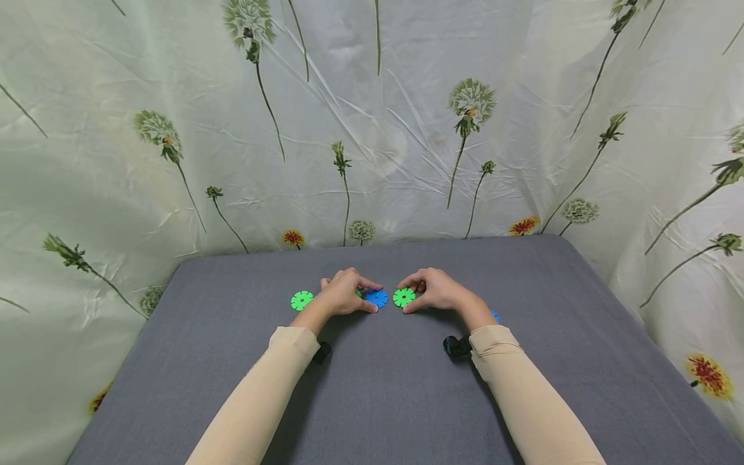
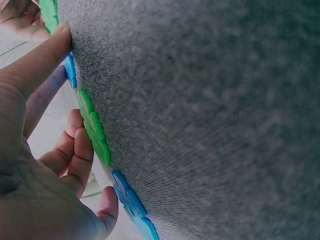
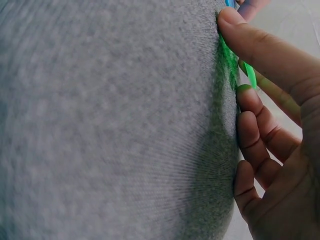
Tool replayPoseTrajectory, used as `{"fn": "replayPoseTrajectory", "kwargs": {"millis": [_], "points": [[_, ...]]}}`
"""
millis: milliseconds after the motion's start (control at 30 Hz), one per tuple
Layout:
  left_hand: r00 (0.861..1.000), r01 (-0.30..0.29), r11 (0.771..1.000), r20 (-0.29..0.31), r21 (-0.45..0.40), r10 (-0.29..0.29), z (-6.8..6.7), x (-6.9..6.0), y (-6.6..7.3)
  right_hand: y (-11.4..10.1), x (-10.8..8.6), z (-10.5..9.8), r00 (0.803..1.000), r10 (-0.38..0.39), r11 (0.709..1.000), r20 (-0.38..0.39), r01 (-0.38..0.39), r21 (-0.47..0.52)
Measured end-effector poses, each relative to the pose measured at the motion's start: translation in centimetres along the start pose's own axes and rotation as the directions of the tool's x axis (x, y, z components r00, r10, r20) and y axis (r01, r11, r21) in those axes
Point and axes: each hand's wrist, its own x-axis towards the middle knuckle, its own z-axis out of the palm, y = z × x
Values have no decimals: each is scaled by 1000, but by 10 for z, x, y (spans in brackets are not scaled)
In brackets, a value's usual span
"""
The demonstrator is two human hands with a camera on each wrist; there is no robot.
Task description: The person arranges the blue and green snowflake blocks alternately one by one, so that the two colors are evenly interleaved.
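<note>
My left hand [image 1: 343, 292] pinches a blue notched disc [image 1: 378, 298] between thumb and fingers at the table's middle. Just right of it, my right hand [image 1: 436, 289] pinches a green notched disc [image 1: 404, 297] by its edges; a small gap separates the two discs. In the right wrist view this green disc [image 3: 250, 75] is tilted up off the cloth. Under my left hand lie another green disc [image 2: 93, 127] and a further blue disc [image 2: 134, 205], mostly hidden from the head view. One more green disc [image 1: 302, 300] lies left of that hand.
Behind my right wrist, part of a blue disc [image 1: 496, 316] shows. A grey cloth [image 1: 383, 400] covers the table. A pale curtain [image 1: 372, 129] with printed dandelions hangs at the back and sides. Each wrist carries a black camera [image 1: 456, 347].
</note>
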Motion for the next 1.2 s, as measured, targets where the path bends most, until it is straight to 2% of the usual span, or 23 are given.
{"fn": "replayPoseTrajectory", "kwargs": {"millis": [1200], "points": [[1000, 10, 999, 9, 33, -10, -1, -1, 4, -2, 1, 2, 1000, 2, 1000, 1, -2, 29]]}}
